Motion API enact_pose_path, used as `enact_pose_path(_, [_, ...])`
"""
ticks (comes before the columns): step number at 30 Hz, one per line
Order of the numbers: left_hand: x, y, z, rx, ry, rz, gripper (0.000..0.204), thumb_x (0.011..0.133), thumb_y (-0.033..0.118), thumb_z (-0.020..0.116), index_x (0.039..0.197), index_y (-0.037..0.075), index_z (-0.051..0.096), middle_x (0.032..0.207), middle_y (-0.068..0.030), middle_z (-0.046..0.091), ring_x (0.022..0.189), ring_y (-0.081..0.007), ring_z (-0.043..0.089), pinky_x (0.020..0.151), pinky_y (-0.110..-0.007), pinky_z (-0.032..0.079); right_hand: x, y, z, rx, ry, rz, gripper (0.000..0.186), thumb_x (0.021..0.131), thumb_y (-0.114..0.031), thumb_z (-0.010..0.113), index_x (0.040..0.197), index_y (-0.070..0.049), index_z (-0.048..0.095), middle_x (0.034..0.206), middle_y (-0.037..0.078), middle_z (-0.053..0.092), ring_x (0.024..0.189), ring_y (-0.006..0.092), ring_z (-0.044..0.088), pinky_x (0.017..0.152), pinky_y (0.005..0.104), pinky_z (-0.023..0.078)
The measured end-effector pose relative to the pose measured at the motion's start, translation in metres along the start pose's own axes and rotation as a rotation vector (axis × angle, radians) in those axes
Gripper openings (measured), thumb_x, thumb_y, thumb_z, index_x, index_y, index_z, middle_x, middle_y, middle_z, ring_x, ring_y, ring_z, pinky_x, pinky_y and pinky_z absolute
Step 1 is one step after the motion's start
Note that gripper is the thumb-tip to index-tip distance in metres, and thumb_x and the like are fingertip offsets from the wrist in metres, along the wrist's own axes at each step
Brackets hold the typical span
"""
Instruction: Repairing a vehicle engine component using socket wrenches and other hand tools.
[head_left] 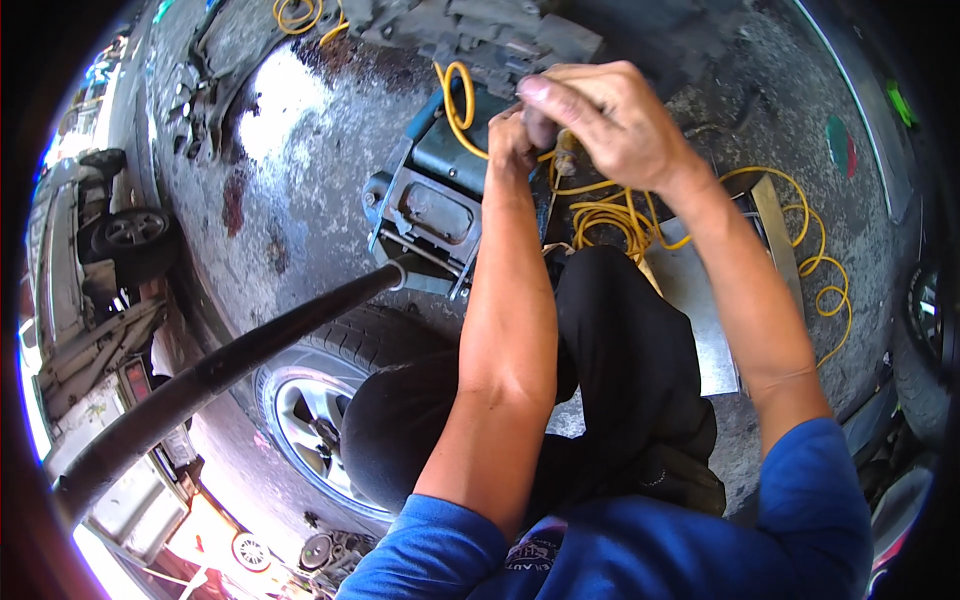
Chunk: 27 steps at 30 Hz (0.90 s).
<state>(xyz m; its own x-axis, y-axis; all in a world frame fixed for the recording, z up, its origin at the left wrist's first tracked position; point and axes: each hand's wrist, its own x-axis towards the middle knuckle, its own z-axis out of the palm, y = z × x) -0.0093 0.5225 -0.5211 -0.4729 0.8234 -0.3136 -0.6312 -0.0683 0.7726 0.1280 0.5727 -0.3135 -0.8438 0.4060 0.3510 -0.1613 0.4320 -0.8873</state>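
My two hands meet in front of me, near the top middle. My left hand (510, 140) has its fingers closed, and what they hold is mostly hidden. My right hand (625, 125) is closed too, with the thumb bent across toward the left hand. Between them shows a dark rounded shape that I cannot make out. Just below the right hand, a brassy yellowish fitting (567, 153) hangs near a yellow air hose (612, 222), which lies in loops on the floor. Left of my forearm stands a teal floor jack (445, 150) with a long black handle (240, 350).
A wheel (315, 425) lies beside my left knee. Behind my hands is a greasy metal assembly (480, 35). A metal sheet (705, 310) lies on the floor under my right arm. Dark metal parts (205, 110) sit at far left. A car body panel (855, 100) borders the right.
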Motion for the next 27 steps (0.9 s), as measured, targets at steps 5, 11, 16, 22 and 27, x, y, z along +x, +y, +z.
enact_pose_path(5, [-0.011, -0.003, 0.014, -0.137, 0.018, -0.048, 0.023, 0.094, 0.018, 0.054, 0.092, -0.003, 0.065, 0.073, -0.0092, 0.063, 0.054, -0.0169, 0.055, 0.047, -0.03, 0.043, -0.011, 0.068, 0.029, -0.041, -0.19, 0.06, 0.037, 0.098, -0.02, 0.048, 0.071, 0.004, 0.058, 0.064, 0.01, 0.059, 0.06, 0.0228, 0.056, 0.061, 0.0359, 0.045])
enact_pose_path(11, [-0.03, 0.016, 0.016, -0.016, 0.059, 0.049, 0.027, 0.091, 0.013, 0.059, 0.102, -0.011, 0.065, 0.083, -0.0165, 0.068, 0.065, -0.0193, 0.063, 0.057, -0.032, 0.05, 0.0, 0.017, 0.02, 0.063, -0.161, -0.113, 0.039, 0.096, -0.017, 0.044, 0.066, 0.005, 0.055, 0.063, 0.012, 0.057, 0.06, 0.025, 0.055, 0.064, 0.0354, 0.046])
enact_pose_path(16, [-0.012, 0.013, -0.02, 0.931, 0.043, 0.464, 0.023, 0.089, 0.022, 0.069, 0.086, -0.001, 0.072, 0.07, -0.0051, 0.066, 0.059, -0.0117, 0.055, 0.056, -0.032, 0.046, -0.021, 0.068, 0.074, -0.025, -0.026, -0.022, 0.029, 0.092, -0.015, 0.054, 0.073, 0.006, 0.061, 0.068, 0.019, 0.061, 0.062, 0.0292, 0.059, 0.063, 0.0384, 0.046])
enact_pose_path(22, [-0.029, 0.008, -0.005, 0.113, 0.045, 0.105, 0.031, 0.093, 0.025, 0.065, 0.103, -0.005, 0.062, 0.073, -0.0045, 0.063, 0.063, -0.0127, 0.056, 0.06, -0.027, 0.045, 0.001, 0.043, 0.051, 0.006, -0.143, 0.043, 0.036, 0.096, -0.02, 0.048, 0.074, 0.006, 0.06, 0.068, 0.018, 0.061, 0.064, 0.0308, 0.058, 0.062, 0.04, 0.044])
enact_pose_path(27, [-0.016, 0.018, 0.019, 0.412, 0.037, -0.148, 0.027, 0.095, 0.024, 0.061, 0.096, -0.002, 0.065, 0.073, -0.004, 0.061, 0.063, -0.0105, 0.055, 0.054, -0.024, 0.042, -0.037, 0.098, 0.087, -0.174, 0.079, -0.196, 0.026, 0.093, -0.013, 0.053, 0.079, 0.007, 0.063, 0.075, 0.021, 0.064, 0.071, 0.036, 0.062, 0.069, 0.0403, 0.048])
